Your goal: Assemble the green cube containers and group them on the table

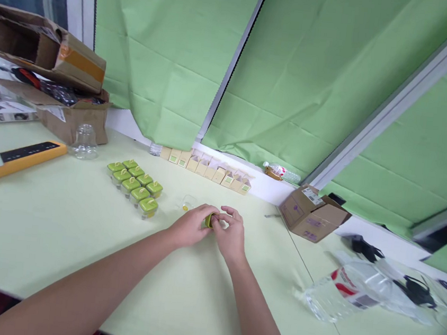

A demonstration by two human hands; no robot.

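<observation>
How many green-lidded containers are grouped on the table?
9 green-lidded containers, in two rows left of the hands: five in the left row, four in the right. The left hand and right hand partly hide another green piece, not counted.

"What finish has the small green plastic piece point(208, 221) you're holding?"

"Smooth, by its look. Your square green plastic lids point(131, 185) are glossy, the clear plastic boxes point(148, 215) under them see-through."

"And around you?"

"A smooth pale green tabletop point(177, 301), a matt brown cardboard carton point(298, 213), a shiny clear plastic bottle point(354, 290), creased matt green cloth curtains point(156, 48)."
</observation>
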